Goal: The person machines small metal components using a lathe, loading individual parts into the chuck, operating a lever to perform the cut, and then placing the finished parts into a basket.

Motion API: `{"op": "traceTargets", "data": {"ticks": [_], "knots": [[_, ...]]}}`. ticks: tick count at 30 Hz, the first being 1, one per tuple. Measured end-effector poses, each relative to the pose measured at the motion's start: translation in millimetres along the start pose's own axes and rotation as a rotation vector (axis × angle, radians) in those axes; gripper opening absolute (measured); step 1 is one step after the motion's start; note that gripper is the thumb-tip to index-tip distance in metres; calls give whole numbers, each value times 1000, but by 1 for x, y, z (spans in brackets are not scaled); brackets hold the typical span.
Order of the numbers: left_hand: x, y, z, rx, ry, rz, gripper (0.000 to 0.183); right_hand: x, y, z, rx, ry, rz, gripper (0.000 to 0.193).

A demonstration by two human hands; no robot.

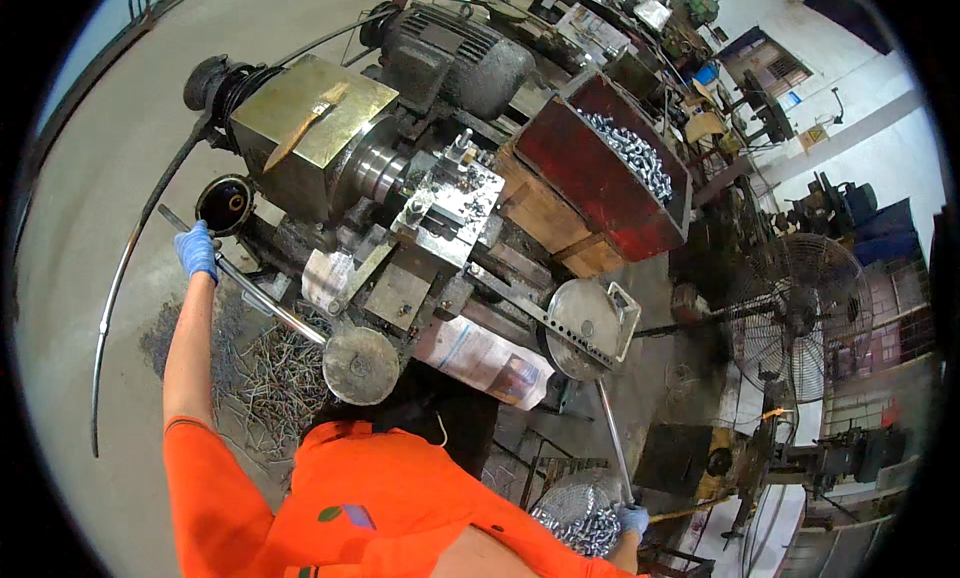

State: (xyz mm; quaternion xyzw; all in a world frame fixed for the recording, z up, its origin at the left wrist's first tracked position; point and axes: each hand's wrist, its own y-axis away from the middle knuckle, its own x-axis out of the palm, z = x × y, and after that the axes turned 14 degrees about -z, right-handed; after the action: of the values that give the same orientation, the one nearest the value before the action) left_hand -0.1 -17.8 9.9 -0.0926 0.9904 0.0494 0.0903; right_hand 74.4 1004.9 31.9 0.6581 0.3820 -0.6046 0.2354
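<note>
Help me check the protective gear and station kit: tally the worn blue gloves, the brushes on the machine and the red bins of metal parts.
Blue gloves: 2 (left hand, right hand)
Brush: 1
Red bin: 1
Total: 4

Slanted metal bar (270, 298), left, slim metal rod (615, 439), right

We see a brush (298, 134) beyond and right of the left fingers (193, 240), a caged fan (800, 318) beyond the right fingers (632, 519), a yellow sign (813, 136) farther off.
</note>
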Motion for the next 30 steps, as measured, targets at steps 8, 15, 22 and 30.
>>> {"op": "traceTargets", "data": {"ticks": [8, 15, 22, 30], "knots": [[-3, 4, -12, 10, 29, 59, 24, -22, 64, 20, 102, -11, -2, 36], [-1, -7, 1, 39, 30, 31, 27, -8, 69, 10, 132, -48, 36, 45], [-9, 0, -10, 78, -76, 14, 32, -28, 80, 26, 161, -6, 40, 44], [-5, -18, 31, 95, -80, 40, 33, -33, 83, 27, 162, 41, 50, 43]]}}
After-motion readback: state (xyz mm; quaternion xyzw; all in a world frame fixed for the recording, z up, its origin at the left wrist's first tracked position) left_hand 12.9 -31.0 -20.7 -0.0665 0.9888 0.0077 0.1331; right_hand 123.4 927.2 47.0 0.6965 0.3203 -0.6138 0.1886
